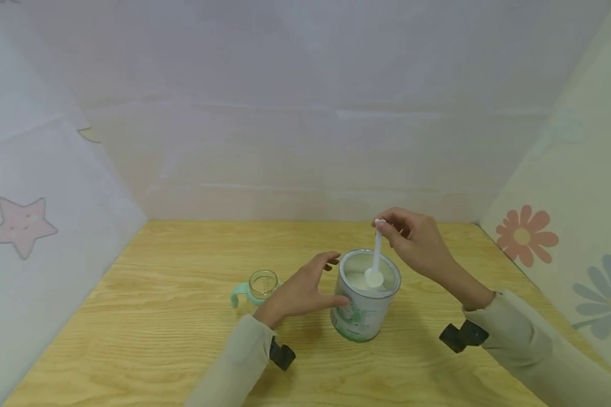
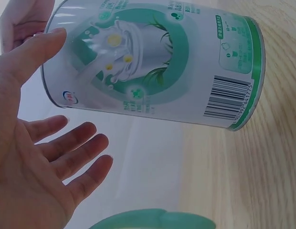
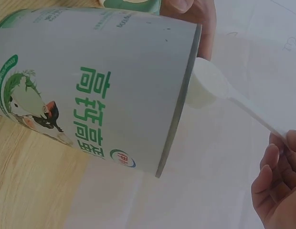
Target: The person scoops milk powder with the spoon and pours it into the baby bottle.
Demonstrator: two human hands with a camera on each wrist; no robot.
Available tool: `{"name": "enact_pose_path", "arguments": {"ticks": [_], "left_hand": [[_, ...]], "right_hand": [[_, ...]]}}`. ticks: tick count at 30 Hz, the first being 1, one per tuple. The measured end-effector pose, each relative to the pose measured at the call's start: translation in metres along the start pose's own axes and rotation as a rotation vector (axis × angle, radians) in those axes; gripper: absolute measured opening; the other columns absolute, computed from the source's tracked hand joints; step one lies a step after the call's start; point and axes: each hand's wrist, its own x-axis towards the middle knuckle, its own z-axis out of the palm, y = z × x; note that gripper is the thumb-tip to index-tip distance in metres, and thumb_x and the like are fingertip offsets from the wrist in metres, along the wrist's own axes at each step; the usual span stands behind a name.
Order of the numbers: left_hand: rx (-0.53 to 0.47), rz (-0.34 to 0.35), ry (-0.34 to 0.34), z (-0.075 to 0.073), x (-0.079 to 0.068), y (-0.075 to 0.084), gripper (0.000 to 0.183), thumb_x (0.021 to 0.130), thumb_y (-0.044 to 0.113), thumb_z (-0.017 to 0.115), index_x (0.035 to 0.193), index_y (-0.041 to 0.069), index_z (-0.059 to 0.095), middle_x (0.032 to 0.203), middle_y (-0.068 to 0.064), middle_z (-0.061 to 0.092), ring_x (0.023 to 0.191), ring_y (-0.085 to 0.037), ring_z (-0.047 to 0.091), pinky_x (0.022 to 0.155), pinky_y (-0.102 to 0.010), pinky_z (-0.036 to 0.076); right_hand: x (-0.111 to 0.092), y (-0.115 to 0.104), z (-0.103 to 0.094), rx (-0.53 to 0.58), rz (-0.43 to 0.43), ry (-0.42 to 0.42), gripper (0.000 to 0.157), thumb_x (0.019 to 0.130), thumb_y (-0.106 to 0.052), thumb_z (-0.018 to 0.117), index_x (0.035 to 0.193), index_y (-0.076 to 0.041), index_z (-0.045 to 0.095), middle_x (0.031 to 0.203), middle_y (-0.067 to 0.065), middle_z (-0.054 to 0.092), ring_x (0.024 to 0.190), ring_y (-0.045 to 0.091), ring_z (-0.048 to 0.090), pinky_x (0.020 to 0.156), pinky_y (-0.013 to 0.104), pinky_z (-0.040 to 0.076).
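A white and green milk powder can (image 1: pixel 362 316) stands upright on the wooden table with its top off and pale powder inside. My right hand (image 1: pixel 418 244) pinches the end of a white measuring scoop (image 1: pixel 374 277) between thumb and fingers. In the right wrist view the scoop's bowl (image 3: pixel 203 78) sits right at the can's rim, its handle slanting out to the fingers. Spread around the can's near left side, my left hand (image 1: pixel 304 289) has its thumb at the can's wall and its other fingers extended, apart from the can in the left wrist view.
Left of the can, partly behind my left wrist, stands a baby bottle (image 1: pixel 263 284) without a cap, with a mint green handle (image 1: pixel 240 292). The wooden table (image 1: pixel 173 328) meets a pale cloth backdrop (image 1: pixel 285 141) at the back and patterned cloth on both sides.
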Motion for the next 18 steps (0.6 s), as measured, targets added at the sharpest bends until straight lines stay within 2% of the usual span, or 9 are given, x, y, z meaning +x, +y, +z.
{"name": "enact_pose_path", "arguments": {"ticks": [5, 13, 18], "left_hand": [[0.016, -0.034, 0.006, -0.006, -0.004, 0.001, 0.082, 0.083, 0.041, 0.073, 0.147, 0.012, 0.03, 0.147, -0.004, 0.04, 0.131, -0.024, 0.043, 0.104, -0.045, 0.042], [0.047, -0.001, 0.034, -0.018, -0.009, 0.003, 0.079, 0.083, 0.037, 0.073, 0.145, 0.01, 0.033, 0.144, -0.008, 0.042, 0.13, -0.026, 0.043, 0.104, -0.045, 0.041], [0.053, -0.004, 0.046, -0.025, -0.012, 0.003, 0.078, 0.084, 0.036, 0.073, 0.145, 0.01, 0.033, 0.144, -0.008, 0.043, 0.129, -0.026, 0.044, 0.103, -0.046, 0.042]], "right_hand": [[0.002, 0.0, 0.002, 0.005, 0.002, 0.002, 0.01, 0.094, -0.003, 0.058, 0.093, -0.002, 0.068, 0.072, 0.007, 0.063, 0.05, 0.004, 0.047, 0.045, 0.023, 0.042], [0.004, -0.001, 0.002, 0.005, -0.005, 0.018, 0.011, 0.094, -0.003, 0.058, 0.093, -0.002, 0.068, 0.069, 0.005, 0.062, 0.05, 0.004, 0.047, 0.045, 0.023, 0.042], [0.005, -0.003, 0.003, 0.003, -0.005, 0.036, 0.011, 0.094, -0.004, 0.058, 0.092, -0.002, 0.069, 0.068, 0.005, 0.062, 0.049, 0.004, 0.046, 0.044, 0.023, 0.041]]}}
